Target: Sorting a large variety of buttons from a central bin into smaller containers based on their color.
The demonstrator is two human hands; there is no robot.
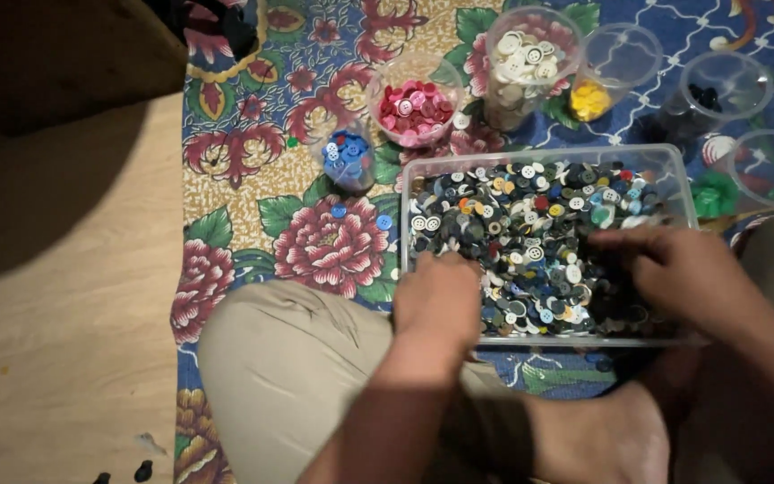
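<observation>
Below, both hands dig into a clear plastic tub (423, 170) of mixed round buttons (530, 233) on a floral mat (262, 179). Left hand (438, 300) curls knuckles-up; right hand (674, 264) spreads loosely, gripping unclear.

Left hand (439, 300) knuckles-up, fingers curled down and out of sight, forearm running up from bottom centre. Right hand (687, 269) palm-down, fingers (615, 240) stretched leftward, forearm coming in from lower right. Hands apart; neither grip readable.
</observation>
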